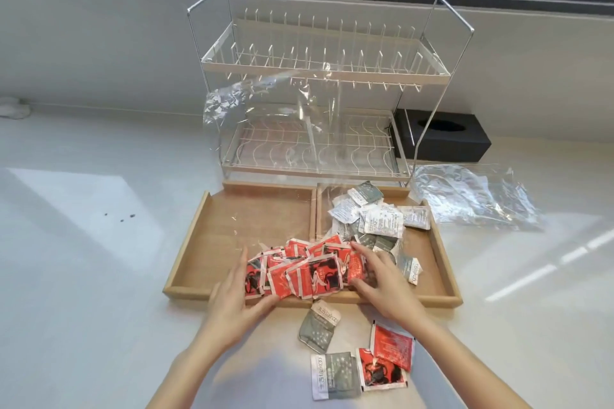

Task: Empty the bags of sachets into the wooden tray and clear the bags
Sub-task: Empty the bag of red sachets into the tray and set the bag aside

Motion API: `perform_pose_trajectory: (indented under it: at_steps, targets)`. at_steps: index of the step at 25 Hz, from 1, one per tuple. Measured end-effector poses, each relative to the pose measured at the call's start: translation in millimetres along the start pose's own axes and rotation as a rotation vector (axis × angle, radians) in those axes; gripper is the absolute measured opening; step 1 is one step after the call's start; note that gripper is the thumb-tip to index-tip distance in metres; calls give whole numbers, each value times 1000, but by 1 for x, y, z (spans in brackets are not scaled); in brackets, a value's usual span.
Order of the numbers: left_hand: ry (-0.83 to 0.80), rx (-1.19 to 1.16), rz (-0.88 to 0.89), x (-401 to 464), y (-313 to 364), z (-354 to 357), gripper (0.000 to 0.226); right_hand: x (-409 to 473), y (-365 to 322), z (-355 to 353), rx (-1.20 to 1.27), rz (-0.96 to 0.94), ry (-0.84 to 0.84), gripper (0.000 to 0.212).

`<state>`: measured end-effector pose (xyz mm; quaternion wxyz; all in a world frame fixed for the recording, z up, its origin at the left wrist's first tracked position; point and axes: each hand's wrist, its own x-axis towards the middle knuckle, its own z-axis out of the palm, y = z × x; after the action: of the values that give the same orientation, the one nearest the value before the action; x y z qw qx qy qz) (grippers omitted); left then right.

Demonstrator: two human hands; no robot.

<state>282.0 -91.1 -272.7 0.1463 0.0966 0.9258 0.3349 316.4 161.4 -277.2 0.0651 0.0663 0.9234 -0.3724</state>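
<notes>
Sachets (309, 271) in red sit heaped at the wooden tray's (186, 262) front edge, cupped between your spread left hand (237, 295) and right hand (375, 279). Next, I judge, push them in, then collect the 5 strays (360, 359) off the tabletop (99, 276).

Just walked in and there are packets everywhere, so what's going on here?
A person is gathering a heap of red sachets between the left hand and right hand at the front of the wooden tray. Grey and white sachets lie in its right compartment. Four sachets lie on the counter in front of the tray, and an emptied clear bag lies to the right.
</notes>
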Motion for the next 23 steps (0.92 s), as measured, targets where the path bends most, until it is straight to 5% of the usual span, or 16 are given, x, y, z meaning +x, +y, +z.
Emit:
perform_pose_trajectory:
  at_steps: [7, 13, 23]
  targets:
    - [-24, 6, 92, -1, -11, -4, 102, -2, -2, 0, -78, 25, 0, 60]
    - [366, -155, 201, -15, -2, -20, 61, -3, -27, -14, -42, -129, 109, 51]
    - [448, -236, -16, -32, -26, -28, 49, 7, -43, 4, 140, -55, 128, 30]
